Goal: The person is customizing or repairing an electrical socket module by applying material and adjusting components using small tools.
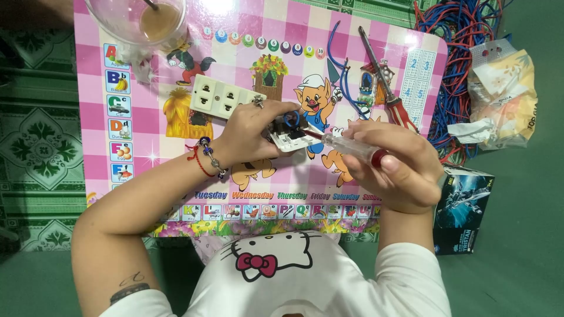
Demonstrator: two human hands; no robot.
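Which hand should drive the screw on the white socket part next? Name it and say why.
Right, probably. The right hand already holds the clear-handled screwdriver with its tip at the white socket part. The left hand grips that part, steadying it above the pink table.

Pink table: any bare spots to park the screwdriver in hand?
Free: the mat strip between the socket plate and the alphabet column, and the patch between the cup and the blue wire. Crowded: right edge, with the red-handled screwdriver, wire bundle and bags.
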